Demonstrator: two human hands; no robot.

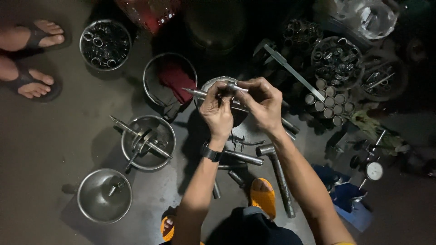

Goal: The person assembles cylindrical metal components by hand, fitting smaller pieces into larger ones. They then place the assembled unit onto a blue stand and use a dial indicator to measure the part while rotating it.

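My left hand [217, 111], with a dark watch on its wrist, grips a long thin metal rod [193, 92] that sticks out to the left. My right hand [261, 102] pinches a small shiny metal piece [238, 87] at the rod's upper end, fingertips touching those of the left hand. Both hands hover over a round metal bowl [206, 86] on the floor. How the small piece sits on the rod is hidden by my fingers.
Metal bowls surround me: one with a red cloth [175, 77], one with rods [147, 141], one nearly bare [104, 196], one with rings [105, 44]. A hammer [278, 174], short tubes [330, 100], a dial gauge [374, 170] and another person's sandalled feet [34, 59] lie nearby.
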